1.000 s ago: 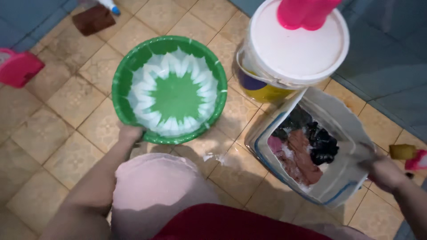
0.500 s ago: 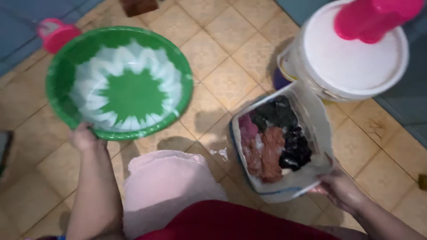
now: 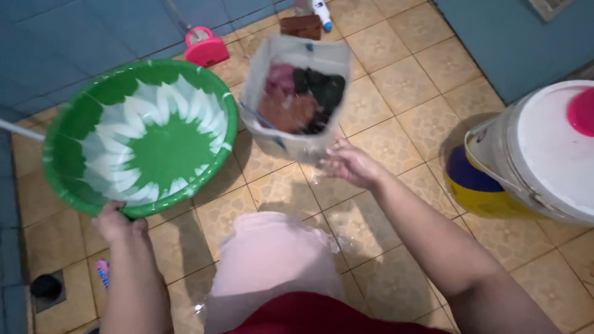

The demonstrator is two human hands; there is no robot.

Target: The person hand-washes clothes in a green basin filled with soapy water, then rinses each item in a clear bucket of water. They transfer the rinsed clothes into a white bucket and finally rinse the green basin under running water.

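On the tiled floor, the left hand (image 3: 114, 221) grips the near rim of the tilted green basin (image 3: 141, 137). The right hand (image 3: 350, 164), fingers spread, touches the clear bag of clothes (image 3: 299, 99). Better a firm grip on the bag's rim; the lidded white bucket (image 3: 544, 154) crowds the right.

We see our left hand (image 3: 116, 221) at the near rim of the round green-and-white plastic basin (image 3: 141, 136), which is tilted up at the left. To its right, the clear plastic bag of mixed clothes (image 3: 297, 99) stands on the tan tiled floor (image 3: 408, 80), our right hand (image 3: 349, 164) just before it. Far right stands the white lidded plastic bucket (image 3: 544, 154). Behind the basin lies the small pink plastic scoop (image 3: 207, 48); the brown block (image 3: 301, 26) lies behind the bag.
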